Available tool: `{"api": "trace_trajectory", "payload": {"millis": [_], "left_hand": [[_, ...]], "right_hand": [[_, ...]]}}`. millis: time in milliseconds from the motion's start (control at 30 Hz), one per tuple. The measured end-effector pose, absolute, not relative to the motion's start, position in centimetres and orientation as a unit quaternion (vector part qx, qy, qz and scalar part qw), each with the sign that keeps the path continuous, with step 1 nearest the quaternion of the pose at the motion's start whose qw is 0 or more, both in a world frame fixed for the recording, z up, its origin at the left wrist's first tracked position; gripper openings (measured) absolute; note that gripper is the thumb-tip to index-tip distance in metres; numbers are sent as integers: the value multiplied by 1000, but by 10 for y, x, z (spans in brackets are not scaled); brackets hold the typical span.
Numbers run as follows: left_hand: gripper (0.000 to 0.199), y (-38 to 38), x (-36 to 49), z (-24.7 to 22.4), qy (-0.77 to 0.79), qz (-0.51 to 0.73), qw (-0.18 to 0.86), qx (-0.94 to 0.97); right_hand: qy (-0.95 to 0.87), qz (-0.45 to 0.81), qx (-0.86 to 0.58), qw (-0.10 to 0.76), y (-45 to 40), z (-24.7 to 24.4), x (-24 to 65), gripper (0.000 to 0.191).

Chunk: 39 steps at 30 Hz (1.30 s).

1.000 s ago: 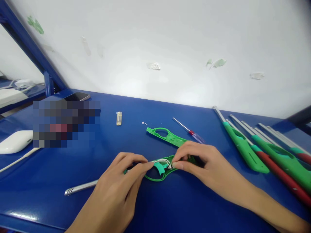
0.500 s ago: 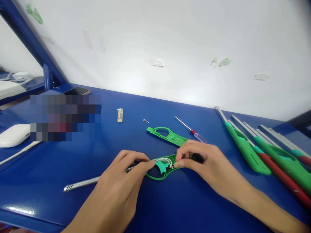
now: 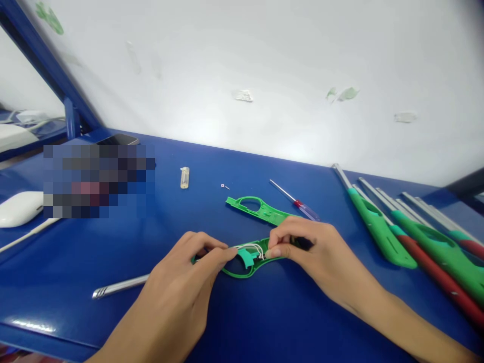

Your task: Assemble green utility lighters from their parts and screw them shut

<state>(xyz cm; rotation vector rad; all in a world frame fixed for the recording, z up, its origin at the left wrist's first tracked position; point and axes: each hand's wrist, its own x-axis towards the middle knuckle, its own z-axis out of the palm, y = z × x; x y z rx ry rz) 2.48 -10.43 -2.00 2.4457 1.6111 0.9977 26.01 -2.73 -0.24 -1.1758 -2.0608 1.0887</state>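
Note:
Near the front of the table lies an opened gas lighter, its green half-shell (image 3: pixel 241 276) facing up. Inside it sit a teal trigger (image 3: pixel 248 259) and white wires (image 3: pixel 254 246). A silver lighter tube (image 3: pixel 119 287) extends left from under my left hand (image 3: pixel 185 282), which is closed around the shell's narrow end. My right hand (image 3: pixel 308 247) pinches thumb to forefinger at the wire ends inside the shell. Whatever sits between those fingertips is hidden. Just behind lies the matching green cover half (image 3: pixel 268 213), partly covered by my right hand.
A screwdriver (image 3: pixel 298 202), a clear fuel tank (image 3: pixel 184 178) and a tiny screw (image 3: pixel 227 188) lie behind the cover. Several green and red lighters (image 3: pixel 385 237) lie at right. A phone (image 3: pixel 121 139), a white device (image 3: pixel 20 207) and a blurred patch are at left.
Both hands keep nearly the same grip on the lighter. The whole view has shifted slightly, so everything appears a little further left and up.

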Motion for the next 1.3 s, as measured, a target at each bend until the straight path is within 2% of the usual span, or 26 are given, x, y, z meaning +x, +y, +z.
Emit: {"api": "trace_trajectory", "payload": {"millis": [167, 300, 400, 600, 1033, 1300], "left_hand": [[38, -106, 23, -19, 531, 318, 34, 785], [18, -106, 23, -17, 541, 315, 43, 778], [13, -106, 23, -16, 542, 321, 44, 776], [45, -105, 21, -14, 584, 300, 41, 753], [32, -106, 24, -12, 568, 317, 36, 759], [26, -104, 23, -15, 569, 325, 53, 754]], "right_hand": [[-767, 399, -431, 259, -26, -1, 259, 19], [-771, 394, -432, 253, -27, 0, 259, 19], [-771, 395, -434, 247, -27, 0, 259, 17], [-770, 406, -440, 222, -26, 2, 258, 18], [-786, 385, -434, 214, -25, 2, 256, 21], [-808, 356, -424, 202, -25, 8, 257, 15]]}}
